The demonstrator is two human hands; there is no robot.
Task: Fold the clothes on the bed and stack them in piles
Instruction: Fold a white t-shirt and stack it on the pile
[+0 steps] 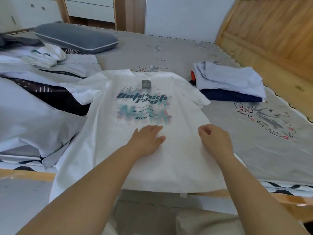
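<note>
Head view, white T-shirt [135, 156] spread flat on bed [169, 51], left hand [146, 139] laid flat with fingers apart, right hand [214, 138] curled loosely on fabric, folded pile [228, 82] at two o'clock.

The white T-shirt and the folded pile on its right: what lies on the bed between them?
In the head view, nothing: only bare grey printed bedsheet separates the white T-shirt from the folded pile.
</note>
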